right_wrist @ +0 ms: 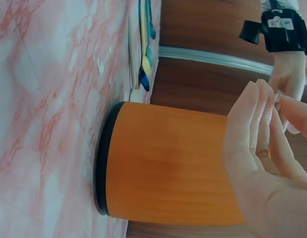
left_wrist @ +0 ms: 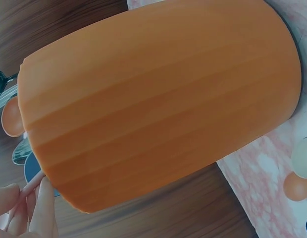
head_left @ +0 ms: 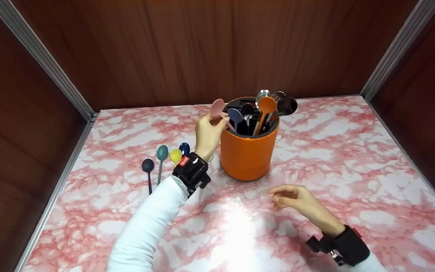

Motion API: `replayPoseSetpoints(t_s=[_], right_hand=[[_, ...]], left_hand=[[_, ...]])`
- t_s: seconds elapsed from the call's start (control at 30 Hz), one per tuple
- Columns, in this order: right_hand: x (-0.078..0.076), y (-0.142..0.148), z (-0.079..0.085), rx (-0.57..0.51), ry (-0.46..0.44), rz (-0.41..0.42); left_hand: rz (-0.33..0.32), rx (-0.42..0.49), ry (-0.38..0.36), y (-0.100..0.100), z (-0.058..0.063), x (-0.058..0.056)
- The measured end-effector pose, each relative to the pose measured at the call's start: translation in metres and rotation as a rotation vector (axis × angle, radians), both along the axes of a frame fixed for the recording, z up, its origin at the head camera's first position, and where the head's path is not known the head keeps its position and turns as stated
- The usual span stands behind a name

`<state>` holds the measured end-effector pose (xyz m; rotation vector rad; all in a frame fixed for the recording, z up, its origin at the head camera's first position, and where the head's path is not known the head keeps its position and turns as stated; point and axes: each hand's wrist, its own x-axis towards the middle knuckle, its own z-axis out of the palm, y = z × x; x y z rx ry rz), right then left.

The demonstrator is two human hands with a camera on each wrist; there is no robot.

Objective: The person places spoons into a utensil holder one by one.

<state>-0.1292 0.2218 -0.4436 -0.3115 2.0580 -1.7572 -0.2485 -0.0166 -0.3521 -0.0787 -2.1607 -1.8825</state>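
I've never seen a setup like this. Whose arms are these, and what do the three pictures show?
These are a person's bare hands, with black wrist cameras strapped on. The widest picture comes from a head-worn camera looking down; the other two come from the left and right wrists. On the pink-and-white table stands an orange holder with several utensils in it. To its left in the head view lie coloured spoons. The left hand pinches a pink spoon at the holder's rim; the right hand holds nothing.

Passable over the counter [head_left: 353, 151] at head view's right; blocked at centre by orange holder [head_left: 247, 158] and jutting spoons [head_left: 266, 105].
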Motion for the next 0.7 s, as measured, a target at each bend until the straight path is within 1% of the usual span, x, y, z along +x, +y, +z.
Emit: replayPoseSetpoints(t_s=[0.1,0.17,0.3,0.4,0.53,0.7], right_hand=[[0.001,0.001,-0.001,-0.003,-0.013,-0.008],[0.001,0.001,-0.001,-0.002,-0.025,-0.015],[0.002,0.001,-0.001,0.014,-0.051,-0.026],[0.003,0.001,-0.002,0.026,-0.063,-0.03],[0.004,0.002,-0.002,0.03,-0.078,-0.033],[0.005,0.003,-0.004,0.033,-0.071,-0.046]], left_hand=[[0.024,-0.04,-0.018,-0.002,-0.001,0.001],[0.025,-0.042,-0.031,-0.003,-0.002,0.002],[0.015,-0.02,-0.032,-0.006,-0.004,0.005],[0.019,-0.015,-0.02,-0.01,-0.006,0.007],[0.026,-0.018,-0.022,-0.015,-0.01,0.009],[0.035,-0.015,-0.036,-0.024,-0.018,0.01]])
